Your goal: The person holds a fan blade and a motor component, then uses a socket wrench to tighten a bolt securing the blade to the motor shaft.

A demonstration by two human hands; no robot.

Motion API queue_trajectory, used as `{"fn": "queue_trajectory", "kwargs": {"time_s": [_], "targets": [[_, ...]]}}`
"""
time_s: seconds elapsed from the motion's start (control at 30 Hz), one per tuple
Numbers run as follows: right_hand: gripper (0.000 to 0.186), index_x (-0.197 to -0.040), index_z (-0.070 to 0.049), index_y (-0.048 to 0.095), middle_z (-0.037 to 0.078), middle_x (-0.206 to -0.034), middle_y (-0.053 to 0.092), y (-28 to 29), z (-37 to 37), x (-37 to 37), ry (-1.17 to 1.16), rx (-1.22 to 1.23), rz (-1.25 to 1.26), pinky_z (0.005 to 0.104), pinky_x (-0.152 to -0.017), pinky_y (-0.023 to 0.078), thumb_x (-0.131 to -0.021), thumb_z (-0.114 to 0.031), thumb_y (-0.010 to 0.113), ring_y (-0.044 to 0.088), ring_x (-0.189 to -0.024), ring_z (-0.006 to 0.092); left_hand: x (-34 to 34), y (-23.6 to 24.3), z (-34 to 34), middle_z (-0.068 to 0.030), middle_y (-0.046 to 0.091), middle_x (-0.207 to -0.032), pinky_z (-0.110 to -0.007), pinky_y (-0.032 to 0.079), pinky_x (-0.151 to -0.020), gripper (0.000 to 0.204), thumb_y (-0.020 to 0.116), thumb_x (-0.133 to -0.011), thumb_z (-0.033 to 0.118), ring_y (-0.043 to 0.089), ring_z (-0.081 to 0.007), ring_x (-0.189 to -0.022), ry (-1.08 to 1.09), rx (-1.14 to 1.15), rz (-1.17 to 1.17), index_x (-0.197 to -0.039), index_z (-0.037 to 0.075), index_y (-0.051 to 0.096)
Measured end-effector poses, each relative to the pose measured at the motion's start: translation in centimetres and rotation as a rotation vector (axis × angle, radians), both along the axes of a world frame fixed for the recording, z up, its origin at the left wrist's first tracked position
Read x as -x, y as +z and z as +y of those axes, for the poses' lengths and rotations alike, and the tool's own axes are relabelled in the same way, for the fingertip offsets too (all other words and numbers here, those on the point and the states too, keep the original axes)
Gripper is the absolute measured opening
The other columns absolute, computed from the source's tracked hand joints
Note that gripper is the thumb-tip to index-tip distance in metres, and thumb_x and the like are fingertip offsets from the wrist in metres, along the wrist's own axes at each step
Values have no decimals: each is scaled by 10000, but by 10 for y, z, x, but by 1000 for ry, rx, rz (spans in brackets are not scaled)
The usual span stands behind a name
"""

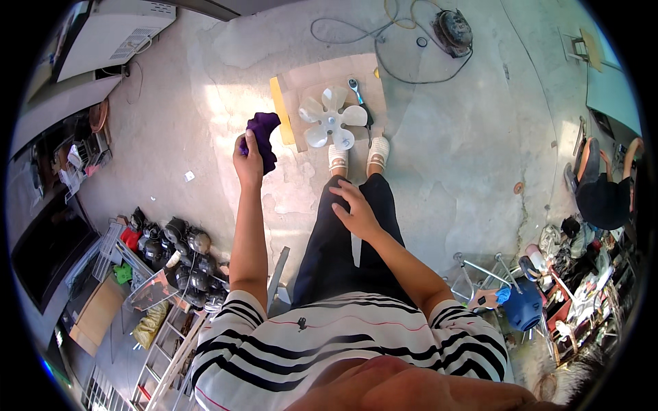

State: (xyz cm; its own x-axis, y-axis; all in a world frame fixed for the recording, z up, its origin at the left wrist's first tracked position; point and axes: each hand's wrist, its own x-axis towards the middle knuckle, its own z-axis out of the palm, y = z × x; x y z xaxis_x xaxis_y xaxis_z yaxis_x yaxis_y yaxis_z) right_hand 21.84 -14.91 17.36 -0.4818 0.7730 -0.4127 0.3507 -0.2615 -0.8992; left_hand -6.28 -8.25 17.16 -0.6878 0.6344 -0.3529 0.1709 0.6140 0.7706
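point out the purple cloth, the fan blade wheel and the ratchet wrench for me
Purple cloth (264, 130): head view, on the bunched fabric.
Fan blade wheel (331, 120): head view, on its central hub.
Ratchet wrench (357, 92): head view, on its neck near the round head.

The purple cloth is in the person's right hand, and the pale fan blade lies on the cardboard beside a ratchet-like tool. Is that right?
Not quite: the head view shows the purple cloth in the left hand, not the right hand. The pale fan blade does lie on the cardboard beside a ratchet-like tool.
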Motion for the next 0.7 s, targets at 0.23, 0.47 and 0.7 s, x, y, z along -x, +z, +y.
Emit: {"fn": "queue_trajectory", "kwargs": {"time_s": [0.23, 0.47, 0.7], "targets": [[339, -1231, -33, 606, 173, -1197, 630, -25, -18, -78, -212, 82, -260, 376, -937, 490, -909, -133, 638, 636, -1082, 309, 42, -104, 91, -222, 540, -1297, -389, 467, -947, 502, 633, -937, 376, 560, -312, -1156, -748, 219, 296, -1340, 92, 539], [327, -1228, -34, 614, 164, -1188, 639, -11, -55, -92, -447, 140, -315, 355, -894, 508, -922, -150, 628, 659, -1045, 273, 69, -209, 71, -263, 251, -1563, -481, 333, -1138, 678, 619, -901, 211, 318, -420, -1414, -1129, 263, 455, -1521, 179, 346], [420, -1284, -43, 569, 204, -1278, 581, 0, -91, -94, -635, 177, -383, 402, -962, 481, -907, -214, 639, 603, -1147, 321, 70, -177, 58, -310, 352, -1472, -436, 358, -1117, 682, 635, -883, 152, 407, -417, -1342, -947, 29, 239, -1499, 79, 351]]}}
